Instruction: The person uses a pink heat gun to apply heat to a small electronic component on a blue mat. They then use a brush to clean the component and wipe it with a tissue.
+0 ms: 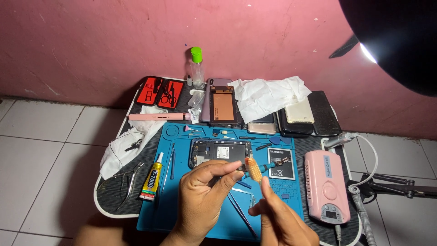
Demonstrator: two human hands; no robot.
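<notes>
- Two hands meet over the blue work mat [182, 214], both closed on a small toothbrush [253, 169] with orange-tan bristles and a teal handle.
- The left hand [202, 196] pinches near the brush head with thumb and fingers; the right hand [282, 221] has its fingertips pressed together just under the bristles. Whether the right hand grips the brush or only touches it cannot be told.
- The brush hangs above the near edge of an opened phone body [220, 152] that lies face down on the mat, its inner parts bare.
- Just right of the phone lies a flat battery [280, 163]; dark tweezers [241, 209] rest on the mat below the hands.
- Left of the phone sit a thin blue tool [172, 160] and a yellow glue tube [151, 176], the tube across the mat's left edge; cutters [126, 178] lie further left on the black table [109, 200].
- On the right stands a pink control box [326, 186] with a grey cable.
- Behind the mat: a second open phone [223, 107], a crumpled white cloth [268, 95], stacked phones [302, 116], a red tool case [160, 92], a clear bottle with a green cap [197, 68] and a pink pen-shaped tool [157, 117].
</notes>
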